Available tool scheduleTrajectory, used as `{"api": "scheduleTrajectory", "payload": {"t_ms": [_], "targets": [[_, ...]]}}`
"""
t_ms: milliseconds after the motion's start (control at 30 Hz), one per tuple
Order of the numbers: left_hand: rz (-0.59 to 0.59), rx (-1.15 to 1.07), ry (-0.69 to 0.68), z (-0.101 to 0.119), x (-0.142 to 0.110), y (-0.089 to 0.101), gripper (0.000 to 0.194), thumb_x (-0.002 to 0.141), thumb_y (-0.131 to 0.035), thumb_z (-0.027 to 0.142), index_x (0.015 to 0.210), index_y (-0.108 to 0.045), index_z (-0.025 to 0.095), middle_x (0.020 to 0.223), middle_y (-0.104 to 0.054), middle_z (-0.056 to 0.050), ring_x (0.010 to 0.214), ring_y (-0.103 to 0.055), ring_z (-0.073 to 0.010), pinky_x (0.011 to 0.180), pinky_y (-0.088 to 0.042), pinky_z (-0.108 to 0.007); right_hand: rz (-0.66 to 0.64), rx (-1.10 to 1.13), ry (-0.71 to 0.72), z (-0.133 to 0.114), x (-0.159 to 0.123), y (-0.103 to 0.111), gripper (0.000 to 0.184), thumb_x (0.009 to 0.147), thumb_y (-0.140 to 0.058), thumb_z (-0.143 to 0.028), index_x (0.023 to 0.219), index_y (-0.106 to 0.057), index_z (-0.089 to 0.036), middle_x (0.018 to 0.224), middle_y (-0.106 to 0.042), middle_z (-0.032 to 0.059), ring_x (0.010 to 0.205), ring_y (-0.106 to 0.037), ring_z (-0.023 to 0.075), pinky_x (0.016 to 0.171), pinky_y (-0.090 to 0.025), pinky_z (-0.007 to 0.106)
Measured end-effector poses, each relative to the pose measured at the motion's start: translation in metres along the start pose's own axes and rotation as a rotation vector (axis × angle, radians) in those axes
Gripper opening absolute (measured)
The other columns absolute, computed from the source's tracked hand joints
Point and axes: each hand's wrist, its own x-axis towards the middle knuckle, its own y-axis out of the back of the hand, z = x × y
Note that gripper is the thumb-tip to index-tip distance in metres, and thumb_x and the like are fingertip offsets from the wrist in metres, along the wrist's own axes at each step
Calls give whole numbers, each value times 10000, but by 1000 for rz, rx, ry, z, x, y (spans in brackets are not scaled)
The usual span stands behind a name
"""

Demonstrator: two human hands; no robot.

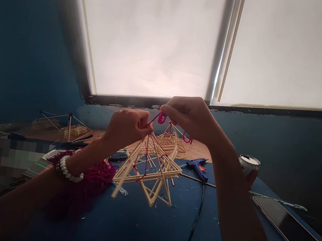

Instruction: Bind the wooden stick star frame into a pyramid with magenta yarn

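My left hand (131, 127) is closed at the top of a pyramid-like frame of thin wooden sticks (152, 181), with pink yarn (162, 118) pinched in its fingers. A short taut stretch of that yarn runs up to my right hand (186, 110), which is also closed on it, a small loop hanging below the fingertips. More yarn dangles beneath the right palm. Strands of yarn run down inside the frame, tied to some sticks. The frame's very tip is hidden behind my left fingers. A bracelet of white beads (67, 169) circles my left wrist.
A blue glue gun (198, 168) with its black cord lies right of the frame. Magenta yarn (92, 180) is heaped at left. Other stick frames (72, 129) stand at the back. A can (248, 168) and a phone (292, 230) are at right.
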Motion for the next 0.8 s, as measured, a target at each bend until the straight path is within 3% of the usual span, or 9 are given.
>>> {"api": "scheduleTrajectory", "payload": {"t_ms": [100, 233, 300, 400, 500, 633, 800], "targets": [[-2, 74, -19, 1, 2, -1, 118, 793, -616, 300, 827, -675, 203, 741, -650, -31, 676, -545, -183, 656, -346, -318, 2, -3, -3, -2, -1, 1, 299, 924, -625, -319, 674, -641, -155, 594, -547, -6, 555, -445, 68, 540, -346, 264], [-170, -147, -59, 0, 7, -4, 293, 929, -499, 329, 1048, -741, 214, 972, -723, -82, 937, -625, -240, 796, -419, -351, 9, -40, -30, 0, -2, 6, 292, 910, -632, -310, 665, -636, -152, 576, -524, -12, 535, -398, 64, 515, -307, 266], [-314, -359, -99, -2, 9, -6, 356, 984, -454, 370, 1050, -770, 222, 1021, -738, -82, 1003, -637, -231, 859, -444, -346, 12, -89, -39, 2, -3, 9, 322, 911, -625, -306, 628, -598, -153, 564, -507, -15, 530, -380, 61, 515, -296, 269], [-510, -703, -105, -6, 10, -7, 334, 979, -521, 404, 1019, -790, 208, 995, -768, -74, 976, -681, -202, 891, -487, -315, -8, -147, -66, 5, -4, 16, 350, 917, -612, -304, 604, -569, -154, 544, -493, -20, 515, -364, 56, 522, -295, 275], [-599, -938, -70, -12, 8, -8, 304, 972, -560, 416, 968, -801, 230, 1037, -780, -62, 1020, -701, -194, 954, -501, -312, -47, -137, -90, 3, -7, 26, 333, 917, -617, -319, 629, -602, -153, 554, -519, -15, 515, -386, 56, 519, -296, 276], [-657, -1078, -79, -20, 4, -7, 305, 957, -580, 469, 976, -805, 264, 1112, -765, -63, 1113, -687, -221, 1012, -504, -347, -165, -75, -99, -2, -15, 45, 302, 926, -611, -347, 703, -664, -151, 571, -525, -17, 524, -395, 54, 510, -300, 268], [-776, -1115, -120, -22, 2, -8, 201, 924, -657, 382, 984, -811, 269, 1137, -764, -76, 1160, -669, -237, 987, -537, -371, -382, -8, -150, -1, -26, 61, 298, 920, -631, -418, 811, -726, -158, 587, -508, -24, 520, -377, 53, 483, -292, 258]]}}
